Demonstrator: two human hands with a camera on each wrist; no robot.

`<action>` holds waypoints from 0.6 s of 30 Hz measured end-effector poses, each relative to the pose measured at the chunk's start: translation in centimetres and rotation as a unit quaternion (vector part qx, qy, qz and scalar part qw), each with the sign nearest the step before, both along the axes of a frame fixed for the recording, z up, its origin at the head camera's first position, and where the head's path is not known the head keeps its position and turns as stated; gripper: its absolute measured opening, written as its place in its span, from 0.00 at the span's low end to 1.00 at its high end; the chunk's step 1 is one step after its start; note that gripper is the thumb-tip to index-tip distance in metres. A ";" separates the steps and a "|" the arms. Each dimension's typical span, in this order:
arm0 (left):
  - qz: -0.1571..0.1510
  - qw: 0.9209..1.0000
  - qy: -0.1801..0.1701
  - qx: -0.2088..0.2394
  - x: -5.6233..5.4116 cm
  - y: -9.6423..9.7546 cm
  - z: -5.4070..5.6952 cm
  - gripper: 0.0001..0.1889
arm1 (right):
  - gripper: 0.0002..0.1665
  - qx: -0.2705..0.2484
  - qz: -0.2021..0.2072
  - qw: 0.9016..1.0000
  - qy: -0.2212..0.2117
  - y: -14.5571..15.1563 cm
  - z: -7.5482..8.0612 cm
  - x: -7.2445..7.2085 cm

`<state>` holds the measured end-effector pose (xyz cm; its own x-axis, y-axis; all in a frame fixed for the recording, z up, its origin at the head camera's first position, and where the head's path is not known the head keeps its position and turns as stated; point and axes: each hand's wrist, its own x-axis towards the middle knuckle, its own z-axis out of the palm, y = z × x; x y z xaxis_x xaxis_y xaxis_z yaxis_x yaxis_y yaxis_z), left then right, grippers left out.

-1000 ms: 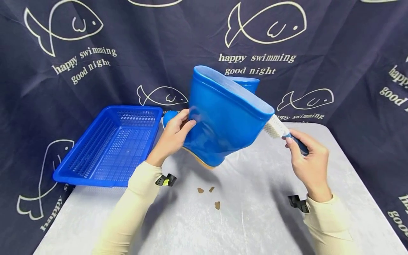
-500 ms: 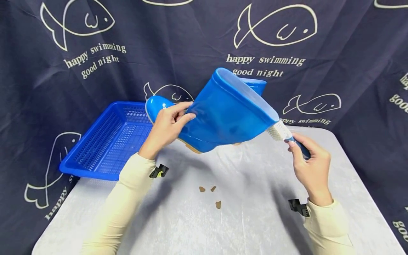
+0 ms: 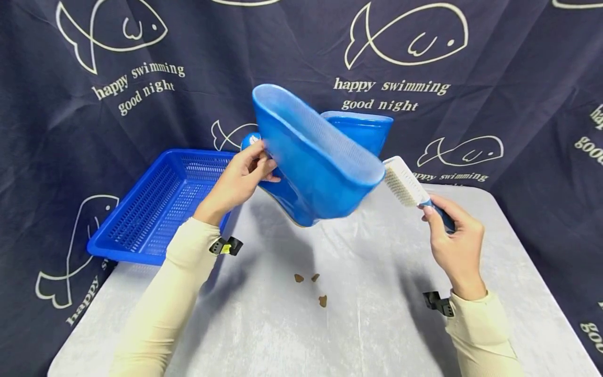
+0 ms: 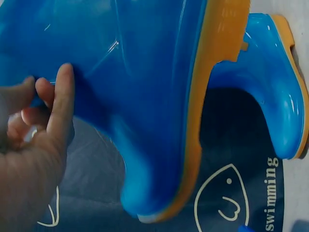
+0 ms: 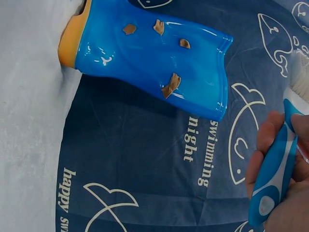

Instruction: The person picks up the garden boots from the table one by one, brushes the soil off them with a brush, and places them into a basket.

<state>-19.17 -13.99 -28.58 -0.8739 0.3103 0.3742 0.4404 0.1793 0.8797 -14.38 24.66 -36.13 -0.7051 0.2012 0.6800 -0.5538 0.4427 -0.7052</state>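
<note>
My left hand (image 3: 242, 175) pinches the shaft of a blue rain boot (image 3: 315, 162) between thumb and fingers. The boot is tilted above the table, its opening towards me and to the right. Its yellow-orange sole and toe show in the left wrist view. My right hand (image 3: 459, 238) grips the blue-and-white handle of a scrub brush (image 3: 405, 183), whose pale bristles face left beside the boot's rim. A second blue rain boot (image 5: 149, 53) stands behind, with several brown patches on its shaft; the held boot partly hides it in the head view.
A blue plastic basket (image 3: 101, 248) stands at the left of the grey-white table (image 3: 377, 324). Three small brown flakes (image 3: 322, 301) lie on the tabletop in front of the held boot. A dark curtain (image 3: 292, 47) with fish drawings hangs behind the table.
The held boot first swung its toe up to the left, then turned back, showing more of its opening and shifting left, away from the brush. The right hand has hardly moved.
</note>
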 end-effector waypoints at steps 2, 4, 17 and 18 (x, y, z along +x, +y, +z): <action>-0.013 1.000 -0.015 -0.007 0.0 -0.3 0.0 0.07 | 0.12 -0.004 -0.002 1.000 0.002 0.0 -0.2 0.0; -0.012 0.999 -0.025 -0.025 0.1 -0.8 -0.2 0.11 | 0.12 -0.009 0.001 1.000 0.003 -0.2 -0.5 0.0; -0.222 0.974 -0.026 0.031 -3.2 0.7 -2.8 0.29 | 0.11 -0.010 0.030 0.999 0.025 -0.5 -0.9 -0.2; -0.233 0.971 -0.032 0.029 -3.2 0.9 -2.9 0.27 | 0.11 -0.009 0.031 0.999 0.025 -0.4 -1.0 -0.1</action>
<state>-22.42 -13.14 -31.48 -0.6649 0.6585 0.3525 0.4066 -0.0769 0.9104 -14.51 24.31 -37.12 -0.6817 0.1705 0.7115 -0.6148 0.3936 -0.6834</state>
